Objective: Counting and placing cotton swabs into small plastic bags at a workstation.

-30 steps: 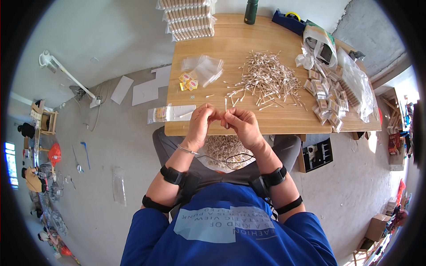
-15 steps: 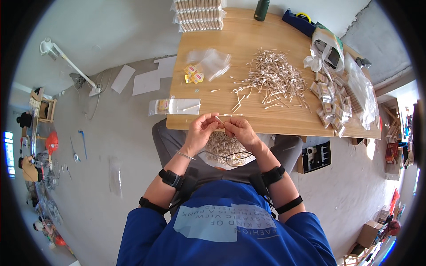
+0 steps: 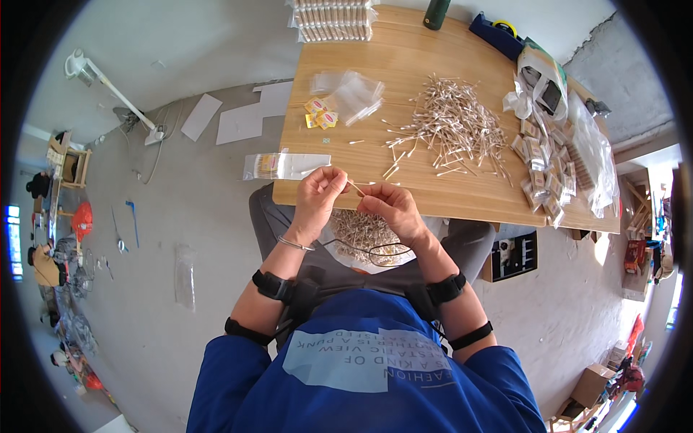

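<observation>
Near the table's front edge, a cotton swab [image 3: 356,189] spans the gap between my two hands. My left hand [image 3: 317,200] pinches its upper left end, and the fingertips of my right hand [image 3: 395,209] close on its lower right end. Just beyond my left hand lies a clear packet [image 3: 268,166] partly filled with swabs, on a white card [image 3: 294,166]. A big loose heap of cotton swabs [image 3: 458,126] spreads over the table's middle right. Below my hands, a bag of many more swabs [image 3: 364,237] rests on my lap.
Empty clear bags [image 3: 357,97] and small yellow labels [image 3: 320,115] lie on the table [image 3: 346,61]. Filled packets [image 3: 538,166] pile up at right beside plastic bags [image 3: 592,159]. Stacked packs [image 3: 333,20], a green bottle [image 3: 436,13] and a tape dispenser [image 3: 498,35] stand at the back.
My left hand has shifted slightly up and left, and my right hand slightly right, so the gap between them is wider. More of the swab's stick shows between them.
</observation>
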`<move>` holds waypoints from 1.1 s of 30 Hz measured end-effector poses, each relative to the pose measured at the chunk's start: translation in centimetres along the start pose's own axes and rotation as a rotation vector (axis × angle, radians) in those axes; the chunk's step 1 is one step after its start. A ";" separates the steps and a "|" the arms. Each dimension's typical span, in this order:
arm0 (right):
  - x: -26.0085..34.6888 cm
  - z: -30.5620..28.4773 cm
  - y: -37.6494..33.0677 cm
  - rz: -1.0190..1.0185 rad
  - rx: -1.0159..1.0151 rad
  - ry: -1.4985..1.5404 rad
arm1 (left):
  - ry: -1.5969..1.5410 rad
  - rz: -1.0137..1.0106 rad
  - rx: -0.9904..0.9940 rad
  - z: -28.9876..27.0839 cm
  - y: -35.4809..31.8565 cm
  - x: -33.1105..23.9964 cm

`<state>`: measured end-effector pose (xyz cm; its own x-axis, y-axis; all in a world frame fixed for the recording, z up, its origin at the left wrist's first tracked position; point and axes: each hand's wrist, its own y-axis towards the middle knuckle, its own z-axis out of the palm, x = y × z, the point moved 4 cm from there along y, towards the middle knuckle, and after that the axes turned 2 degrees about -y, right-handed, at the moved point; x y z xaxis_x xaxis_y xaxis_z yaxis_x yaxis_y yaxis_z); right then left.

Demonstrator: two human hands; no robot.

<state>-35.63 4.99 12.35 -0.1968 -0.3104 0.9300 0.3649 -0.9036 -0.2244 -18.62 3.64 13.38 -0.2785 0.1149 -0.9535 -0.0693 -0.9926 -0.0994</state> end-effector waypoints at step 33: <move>-5.4 0.0 -0.4 -0.067 -0.124 -0.648 | 0.598 0.078 0.061 -3.0 -3.1 5.7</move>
<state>-34.69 6.98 7.42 0.3859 -0.0467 0.9214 0.2560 -0.9541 -0.1556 -17.09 7.29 7.42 0.3002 -0.0173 -0.9537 -0.1302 -0.9912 -0.0231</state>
